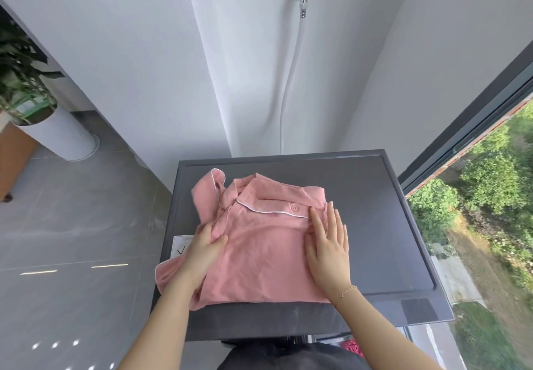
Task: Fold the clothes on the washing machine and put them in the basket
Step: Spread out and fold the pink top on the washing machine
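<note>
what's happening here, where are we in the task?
A person is folding a pink shirt on top of the washing machine. The right hand lies flat on the shirt's right side, pressing it down. The left hand grips the fabric at the left edge, where a sleeve lies loose. The fold is partway done, and no basket shows in the head view.

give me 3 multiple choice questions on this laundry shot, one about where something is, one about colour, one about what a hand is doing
1. Where does the shirt lie?
A. on the floor
B. on the washing machine top
C. in a basket

2. What colour is the shirt?
A. pink
B. blue
C. green

3. What is the right hand doing?
A. hanging idle
B. lifting the shirt
C. pressing flat on the shirt

Key:
1 B: the shirt rests on the washing machine.
2 A: pink cloth with white piping.
3 C: the right hand lies with straight fingers on the cloth, while the left hand holds its left edge.
</note>
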A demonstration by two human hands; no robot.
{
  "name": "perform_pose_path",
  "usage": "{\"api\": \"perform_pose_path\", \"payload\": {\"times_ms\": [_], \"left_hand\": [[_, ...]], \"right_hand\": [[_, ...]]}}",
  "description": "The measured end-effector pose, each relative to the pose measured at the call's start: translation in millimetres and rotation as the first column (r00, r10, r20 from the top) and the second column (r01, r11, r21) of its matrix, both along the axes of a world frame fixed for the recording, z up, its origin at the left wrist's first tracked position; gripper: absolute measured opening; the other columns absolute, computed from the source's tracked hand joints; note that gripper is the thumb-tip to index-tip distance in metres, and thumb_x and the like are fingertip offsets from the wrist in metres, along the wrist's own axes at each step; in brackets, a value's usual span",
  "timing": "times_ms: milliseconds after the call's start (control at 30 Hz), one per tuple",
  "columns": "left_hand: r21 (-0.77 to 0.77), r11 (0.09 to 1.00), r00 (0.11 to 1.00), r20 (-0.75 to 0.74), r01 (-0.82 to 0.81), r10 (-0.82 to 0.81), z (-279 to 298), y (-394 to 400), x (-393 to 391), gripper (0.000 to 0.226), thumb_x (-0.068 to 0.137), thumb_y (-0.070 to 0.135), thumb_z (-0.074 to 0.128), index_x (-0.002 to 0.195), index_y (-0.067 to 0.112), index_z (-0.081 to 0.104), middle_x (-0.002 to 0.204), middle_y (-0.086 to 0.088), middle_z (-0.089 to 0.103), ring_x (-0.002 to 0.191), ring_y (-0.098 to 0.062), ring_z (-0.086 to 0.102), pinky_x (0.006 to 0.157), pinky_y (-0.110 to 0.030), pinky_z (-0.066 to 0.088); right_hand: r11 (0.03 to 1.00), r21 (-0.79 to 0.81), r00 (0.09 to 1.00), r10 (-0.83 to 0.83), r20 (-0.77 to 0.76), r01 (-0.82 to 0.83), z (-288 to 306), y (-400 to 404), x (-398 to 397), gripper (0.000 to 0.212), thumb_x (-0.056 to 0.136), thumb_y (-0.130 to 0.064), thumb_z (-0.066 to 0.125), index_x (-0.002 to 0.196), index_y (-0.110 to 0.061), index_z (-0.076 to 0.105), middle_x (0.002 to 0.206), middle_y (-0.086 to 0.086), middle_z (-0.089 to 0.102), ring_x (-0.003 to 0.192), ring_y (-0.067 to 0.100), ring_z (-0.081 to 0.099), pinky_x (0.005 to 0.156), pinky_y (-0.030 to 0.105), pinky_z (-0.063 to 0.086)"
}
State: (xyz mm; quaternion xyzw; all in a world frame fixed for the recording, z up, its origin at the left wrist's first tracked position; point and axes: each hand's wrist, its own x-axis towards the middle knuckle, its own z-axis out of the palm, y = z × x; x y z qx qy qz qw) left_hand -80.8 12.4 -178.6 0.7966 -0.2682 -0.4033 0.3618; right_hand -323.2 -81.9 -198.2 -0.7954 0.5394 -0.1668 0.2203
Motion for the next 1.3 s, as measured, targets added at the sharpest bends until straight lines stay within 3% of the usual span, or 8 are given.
{"api": "perform_pose_path", "payload": {"times_ms": [133,333,467,567,700,833,967,1300], "left_hand": [[-0.022,0.990,0.926,-0.357,-0.138,0.121,13.2,-5.2,10.7,0.028,0.090,0.005,0.057,0.114,0.019,0.059,0.120,-0.011,0.063,0.108,-0.025,0.061,0.098,-0.039,0.046],[-0.013,0.955,0.758,-0.611,-0.297,0.227,29.3,3.0,17.7,0.032,0.092,0.000,0.048,0.116,0.015,0.061,0.107,-0.007,0.072,0.099,-0.022,0.066,0.080,-0.034,0.049],[0.144,0.981,0.985,-0.091,-0.134,0.148,43.2,-16.4,12.9,0.031,0.090,0.006,0.055,0.120,0.010,0.058,0.111,-0.009,0.064,0.093,-0.021,0.058,0.072,-0.029,0.043],[0.104,0.992,0.848,0.531,-0.068,0.002,66.3,-37.2,16.0,0.021,0.084,0.024,0.060,0.104,0.022,0.059,0.104,0.001,0.058,0.101,-0.024,0.055,0.087,-0.036,0.041],[0.082,0.989,0.916,0.376,0.121,-0.143,76.7,-95.8,23.7,0.027,0.084,0.032,0.058,0.110,0.028,0.057,0.093,0.018,0.057,0.107,-0.016,0.056,0.092,-0.034,0.042],[0.322,0.879,0.802,0.380,0.352,-0.460,42.6,-151.3,30.2,0.055,0.083,0.036,0.064,0.135,0.025,0.048,0.134,-0.003,0.048,0.128,-0.025,0.041,0.105,-0.037,0.034],[0.394,0.775,0.701,0.348,0.494,-0.623,18.5,-172.2,32.5,0.050,0.077,0.032,0.072,0.125,0.035,0.057,0.114,0.006,0.055,0.122,-0.022,0.040,0.101,-0.036,0.033],[-0.179,0.738,0.733,0.401,0.651,-0.550,58.7,-150.7,40.3,0.025,0.071,-0.004,0.068,0.082,0.017,0.076,0.093,0.013,0.066,0.096,-0.008,0.059,0.090,-0.027,0.045]], "right_hand": [[0.999,-0.027,0.988,-0.032,0.152,0.036,22.7,-8.3,14.7,0.084,0.071,0.016,0.037,0.142,-0.029,0.040,0.160,0.005,0.011,0.147,0.021,0.006,0.119,0.046,0.014],[0.992,-0.058,0.954,0.121,0.275,-0.109,21.5,-6.0,31.8,0.064,0.078,0.004,0.044,0.137,-0.023,0.048,0.155,-0.010,0.021,0.146,0.013,0.014,0.118,0.037,0.018],[0.993,-0.037,0.968,0.115,0.223,-0.110,0.3,-5.5,21.7,0.055,0.092,-0.009,0.042,0.144,-0.027,0.040,0.158,-0.013,0.016,0.147,0.008,0.010,0.119,0.045,0.017],[0.995,-0.035,0.966,0.095,0.241,-0.090,-1.6,-8.7,18.2,0.055,0.091,-0.007,0.050,0.144,-0.020,0.042,0.158,-0.007,0.020,0.147,0.012,0.014,0.115,0.049,0.026],[0.995,-0.075,0.974,0.083,0.213,-0.069,-5.6,-5.0,20.0,0.053,0.092,-0.013,0.048,0.144,-0.017,0.042,0.159,-0.002,0.022,0.147,0.013,0.015,0.113,0.048,0.030],[0.998,-0.045,0.958,0.053,0.281,-0.042,-6.7,-7.7,20.8,0.053,0.091,-0.010,0.052,0.142,-0.021,0.045,0.158,-0.011,0.022,0.146,0.009,0.016,0.117,0.031,0.023],[0.999,-0.044,0.958,0.023,0.286,-0.011,-11.3,-9.1,19.5,0.052,0.091,-0.010,0.057,0.141,-0.021,0.046,0.157,-0.007,0.026,0.146,0.011,0.019,0.117,0.023,0.019],[1.000,0.001,0.964,0.004,0.266,-0.005,-8.3,-7.4,19.2,0.053,0.092,-0.013,0.057,0.141,-0.028,0.045,0.155,-0.018,0.021,0.145,0.004,0.014,0.113,0.010,0.013]]}}
